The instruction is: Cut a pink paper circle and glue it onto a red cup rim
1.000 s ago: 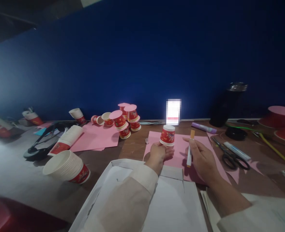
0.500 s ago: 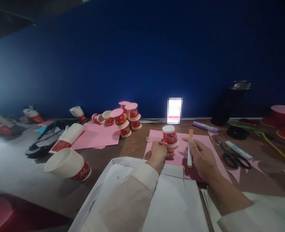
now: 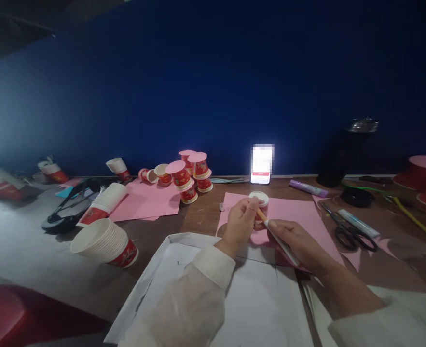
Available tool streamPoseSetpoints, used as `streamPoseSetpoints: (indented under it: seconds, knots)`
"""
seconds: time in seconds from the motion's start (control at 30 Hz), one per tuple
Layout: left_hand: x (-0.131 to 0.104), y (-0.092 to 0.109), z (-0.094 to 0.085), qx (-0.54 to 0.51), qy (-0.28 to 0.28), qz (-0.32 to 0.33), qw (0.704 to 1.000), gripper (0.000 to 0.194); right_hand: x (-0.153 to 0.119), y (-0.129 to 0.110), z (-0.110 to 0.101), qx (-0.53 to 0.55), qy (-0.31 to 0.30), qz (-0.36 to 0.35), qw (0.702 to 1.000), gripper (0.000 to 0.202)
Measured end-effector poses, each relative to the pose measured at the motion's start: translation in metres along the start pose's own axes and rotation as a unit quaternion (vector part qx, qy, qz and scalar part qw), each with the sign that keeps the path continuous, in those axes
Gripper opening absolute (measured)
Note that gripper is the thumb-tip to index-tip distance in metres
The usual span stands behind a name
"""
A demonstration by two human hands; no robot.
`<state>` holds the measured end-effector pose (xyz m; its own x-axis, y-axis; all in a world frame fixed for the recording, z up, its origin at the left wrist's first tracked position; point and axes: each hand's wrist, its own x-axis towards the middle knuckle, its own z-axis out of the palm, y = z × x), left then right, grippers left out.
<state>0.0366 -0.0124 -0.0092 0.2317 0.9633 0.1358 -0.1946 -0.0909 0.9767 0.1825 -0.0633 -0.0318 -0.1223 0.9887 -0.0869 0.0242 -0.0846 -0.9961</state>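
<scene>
My right hand (image 3: 295,241) is closed around a white marker (image 3: 282,243) with orange ends, which slants up to the left. At its upper orange end, my left hand (image 3: 240,224) is closed with thumb and fingers pinched together. Just behind the hands is a red paper cup (image 3: 259,196), its round white end facing up and its side largely covered by my fingers. Under the cup and hands lies a pink paper sheet (image 3: 292,209). Nearer me is a shallow white box lid (image 3: 249,299), partly beneath my left forearm.
Black scissors (image 3: 343,231) and a white tube (image 3: 358,223) lie right. Stacked red cups with pink discs (image 3: 189,176) stand left of a lit phone (image 3: 261,164). Nested cups (image 3: 106,243) lie at left; a purple tube (image 3: 308,188) and dark bottle (image 3: 343,152) are behind.
The marker has gone from upright to slanting, and its orange end has come to my left hand. My left hand has risen and closed; it now covers much of the cup.
</scene>
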Motion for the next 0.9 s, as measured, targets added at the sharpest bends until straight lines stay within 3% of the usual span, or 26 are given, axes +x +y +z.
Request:
streamPoseSetpoints:
  seconds: [0.13, 0.27, 0.4, 0.5, 0.6, 0.73, 0.8, 0.9]
  knots:
    - [0.007, -0.005, -0.007, 0.031, 0.007, -0.013, 0.999, 0.043, -0.002, -0.008, -0.001, 0.08, -0.003, 0.043, 0.996, 0.041]
    - [0.015, -0.014, -0.01, 0.024, 0.071, -0.046, 0.996, 0.04, -0.002, -0.015, -0.006, 0.203, 0.028, -0.013, 0.979, 0.036]
    - [0.013, -0.013, -0.008, 0.032, 0.091, -0.082, 0.992, 0.038, -0.001, -0.01, -0.009, 0.232, 0.008, -0.036, 0.972, 0.037]
    - [0.006, -0.01, -0.003, 0.05, 0.05, -0.06, 0.996, 0.032, 0.0, -0.003, -0.007, 0.221, -0.001, -0.032, 0.975, 0.023]
    - [-0.003, -0.01, 0.001, 0.128, -0.036, 0.019, 0.991, 0.024, 0.005, 0.001, -0.009, 0.232, 0.059, -0.035, 0.97, 0.016]
    - [-0.015, -0.014, 0.004, 0.293, -0.124, 0.067, 0.946, 0.03, 0.013, 0.004, -0.016, 0.256, 0.129, -0.051, 0.957, 0.023]
    - [-0.02, -0.015, 0.005, 0.348, -0.132, 0.072, 0.925, 0.036, 0.016, 0.005, -0.018, 0.257, 0.145, -0.055, 0.954, 0.026]
    - [-0.024, -0.013, 0.008, 0.363, -0.114, 0.089, 0.921, 0.042, 0.017, 0.005, -0.019, 0.25, 0.159, -0.059, 0.953, 0.028]
